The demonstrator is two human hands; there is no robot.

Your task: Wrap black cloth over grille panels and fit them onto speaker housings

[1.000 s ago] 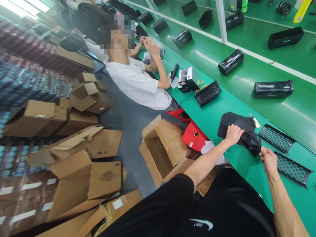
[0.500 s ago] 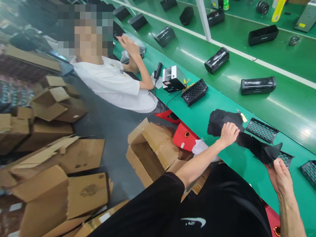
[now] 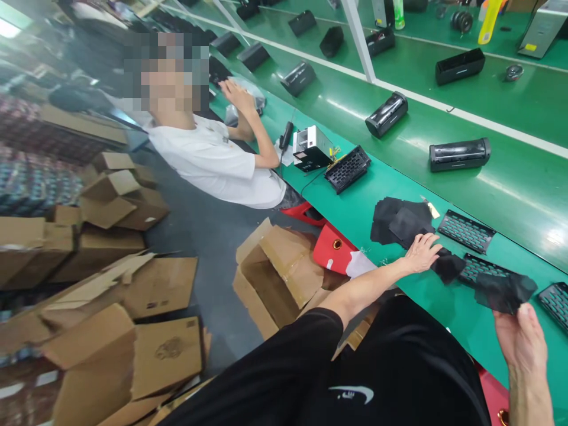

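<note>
My left hand (image 3: 421, 251) lies on the green bench (image 3: 368, 201), fingers pressed onto a dark piece of black mesh cloth (image 3: 448, 265) beside a stack of the same cloth (image 3: 394, 219). My right hand (image 3: 521, 337) is raised at the lower right and pinches a separate sheet of black mesh cloth (image 3: 503, 291) by its lower edge. Black plastic speaker grilles lie just beyond: one (image 3: 465, 231) behind the stack, another (image 3: 481, 269) partly under the held sheet, a third (image 3: 554, 302) at the right edge.
A co-worker in a white shirt (image 3: 213, 160) sits to the left at the same bench, near a small white device (image 3: 310, 148) and another grille (image 3: 348, 168). Black speakers (image 3: 459, 155) ride the conveyor behind. Open cardboard boxes (image 3: 275, 272) crowd the floor.
My right hand has pulled one cloth sheet away from the pile, to the right and up. My left hand stayed on the remaining cloth. The view swung slightly.
</note>
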